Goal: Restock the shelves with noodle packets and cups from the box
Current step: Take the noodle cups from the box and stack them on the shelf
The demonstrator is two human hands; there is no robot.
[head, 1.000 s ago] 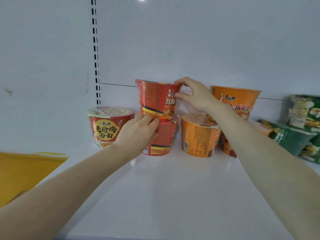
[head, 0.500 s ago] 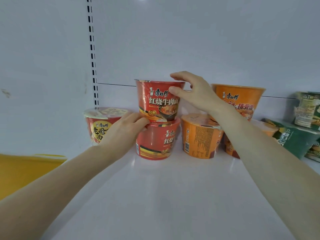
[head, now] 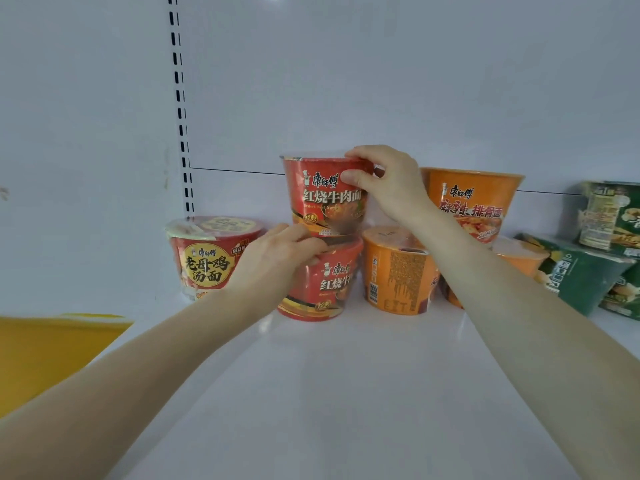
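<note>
white shelf (head: 346,393), white wall (head: 381,81). right hand (head: 391,188) pinches the top cup (head: 322,202); left hand (head: 277,261) grips the bottom cup (head: 329,285).

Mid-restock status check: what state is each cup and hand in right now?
Lower red plastic beef-noodle cup: upright on white shelf.
Upper red plastic beef-noodle cup: upright, stacked on lower cup.
Right hand: pinches upper cup's rim.
Left hand: grips lower cup's rim.
Red-and-yellow chicken-noodle cup: upright, lid sealed.
Front orange noodle cup: upright on shelf.
Green noodle cup: tilted.
</note>
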